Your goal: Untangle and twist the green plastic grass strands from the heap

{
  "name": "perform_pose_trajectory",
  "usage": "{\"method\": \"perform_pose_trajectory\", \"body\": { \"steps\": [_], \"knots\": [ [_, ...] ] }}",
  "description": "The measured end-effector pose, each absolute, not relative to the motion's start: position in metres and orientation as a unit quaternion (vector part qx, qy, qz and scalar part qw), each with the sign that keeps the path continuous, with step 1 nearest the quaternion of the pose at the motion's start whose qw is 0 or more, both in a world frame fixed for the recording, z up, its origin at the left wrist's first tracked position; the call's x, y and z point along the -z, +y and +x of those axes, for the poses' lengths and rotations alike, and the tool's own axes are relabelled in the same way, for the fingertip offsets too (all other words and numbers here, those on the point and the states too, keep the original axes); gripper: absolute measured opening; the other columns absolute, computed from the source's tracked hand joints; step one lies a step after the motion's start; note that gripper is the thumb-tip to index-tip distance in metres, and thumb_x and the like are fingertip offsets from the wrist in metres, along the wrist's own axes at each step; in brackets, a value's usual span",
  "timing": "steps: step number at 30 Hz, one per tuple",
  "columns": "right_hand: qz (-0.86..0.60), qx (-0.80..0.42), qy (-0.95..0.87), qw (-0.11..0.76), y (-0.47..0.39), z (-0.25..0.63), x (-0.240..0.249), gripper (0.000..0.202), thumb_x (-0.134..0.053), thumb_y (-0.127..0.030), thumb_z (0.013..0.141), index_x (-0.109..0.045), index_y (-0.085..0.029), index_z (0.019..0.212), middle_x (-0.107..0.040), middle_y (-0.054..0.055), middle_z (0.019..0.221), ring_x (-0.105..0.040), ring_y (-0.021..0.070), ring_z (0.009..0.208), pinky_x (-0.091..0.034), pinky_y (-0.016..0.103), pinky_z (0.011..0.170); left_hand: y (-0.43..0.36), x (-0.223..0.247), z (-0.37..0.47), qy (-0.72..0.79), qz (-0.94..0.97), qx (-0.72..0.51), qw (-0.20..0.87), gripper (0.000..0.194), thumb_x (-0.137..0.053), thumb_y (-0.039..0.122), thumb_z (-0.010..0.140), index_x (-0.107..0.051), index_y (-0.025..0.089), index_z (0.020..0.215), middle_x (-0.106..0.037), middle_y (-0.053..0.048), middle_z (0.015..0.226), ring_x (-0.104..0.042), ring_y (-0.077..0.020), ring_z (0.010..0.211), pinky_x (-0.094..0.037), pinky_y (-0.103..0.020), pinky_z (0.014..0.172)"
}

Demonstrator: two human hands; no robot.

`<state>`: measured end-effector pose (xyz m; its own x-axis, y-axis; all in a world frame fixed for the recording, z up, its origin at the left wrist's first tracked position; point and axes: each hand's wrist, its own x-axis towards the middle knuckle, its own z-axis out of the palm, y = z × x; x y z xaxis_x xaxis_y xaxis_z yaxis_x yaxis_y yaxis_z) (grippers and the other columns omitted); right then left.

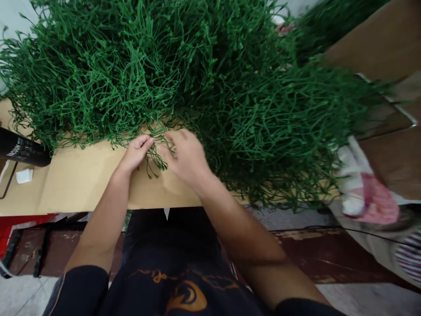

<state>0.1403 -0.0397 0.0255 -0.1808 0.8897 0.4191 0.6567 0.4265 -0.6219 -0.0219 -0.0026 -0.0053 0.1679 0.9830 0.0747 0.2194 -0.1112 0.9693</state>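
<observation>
My left hand (136, 153) is closed in a pinch on a small sprig of green plastic plant stems (157, 159), whose thin branching ends hang over the cardboard. Close on its right is my right hand (187, 156), smeared by motion, with thumb and forefinger bent towards the same sprig. Whether it grips any stem is unclear. Beyond both hands, a large heap of similar green plastic stems (131, 66) covers the back of the work surface. More of these stems (283, 123) spread to the right of my right hand and over the front edge.
Brown cardboard (82, 180) covers the work surface. At the left lie a black vacuum bottle (23, 147) and a white scrap (24, 176). Brown boxes (394, 149) stand at the right, near a pink and white bag (371, 197). A dark cable (355, 231) runs below.
</observation>
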Motion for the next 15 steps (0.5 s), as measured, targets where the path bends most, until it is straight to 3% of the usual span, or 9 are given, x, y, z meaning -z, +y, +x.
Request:
{"method": "perform_pose_trajectory", "body": {
  "steps": [4, 8, 12, 15],
  "knots": [
    [-0.488, -0.276, -0.77, 0.303, -0.027, 0.12, -0.007, 0.024, -0.046, -0.03, 0.084, -0.049, -0.019, 0.064, -0.047, 0.0, 0.059, -0.039, 0.0115, 0.056, -0.031, 0.027, 0.058, -0.004, 0.006, -0.024, 0.483, 0.612, -0.439, 0.448, 0.029, -0.054, 0.035, 0.08, -0.046, 0.016, 0.06, -0.039, 0.005, 0.058, -0.036, -0.008, 0.058, -0.034, -0.021, 0.061],
    [-0.47, -0.262, -0.744, 0.396, -0.024, 0.125, -0.004, 0.025, -0.041, -0.025, 0.086, -0.044, -0.019, 0.062, -0.047, 0.001, 0.063, -0.042, 0.0121, 0.063, -0.031, 0.027, 0.062, -0.002, 0.005, -0.026, 0.501, 0.618, -0.425, 0.432, 0.025, -0.052, 0.029, 0.082, -0.046, 0.016, 0.06, -0.041, 0.005, 0.057, -0.038, -0.0077, 0.059, -0.035, -0.02, 0.063],
    [-0.46, -0.269, -0.677, 0.508, -0.026, 0.127, -0.005, 0.025, -0.041, -0.03, 0.088, -0.051, -0.018, 0.068, -0.053, 0.003, 0.073, -0.049, 0.0141, 0.075, -0.038, 0.029, 0.07, 0.0, 0.004, -0.026, 0.509, 0.624, -0.4, 0.438, 0.021, -0.051, 0.023, 0.081, -0.049, 0.015, 0.062, -0.045, 0.004, 0.059, -0.04, -0.0077, 0.06, -0.035, -0.02, 0.064],
    [-0.434, -0.324, -0.637, 0.548, -0.03, 0.122, -0.004, 0.028, -0.038, -0.034, 0.09, -0.056, -0.019, 0.076, -0.055, 0.002, 0.073, -0.05, 0.0119, 0.072, -0.04, 0.028, 0.069, -0.001, 0.008, -0.025, 0.495, 0.636, -0.396, 0.44, 0.019, -0.053, 0.024, 0.08, -0.051, 0.015, 0.064, -0.045, 0.004, 0.059, -0.04, -0.0079, 0.06, -0.034, -0.021, 0.063]
  ]
}}
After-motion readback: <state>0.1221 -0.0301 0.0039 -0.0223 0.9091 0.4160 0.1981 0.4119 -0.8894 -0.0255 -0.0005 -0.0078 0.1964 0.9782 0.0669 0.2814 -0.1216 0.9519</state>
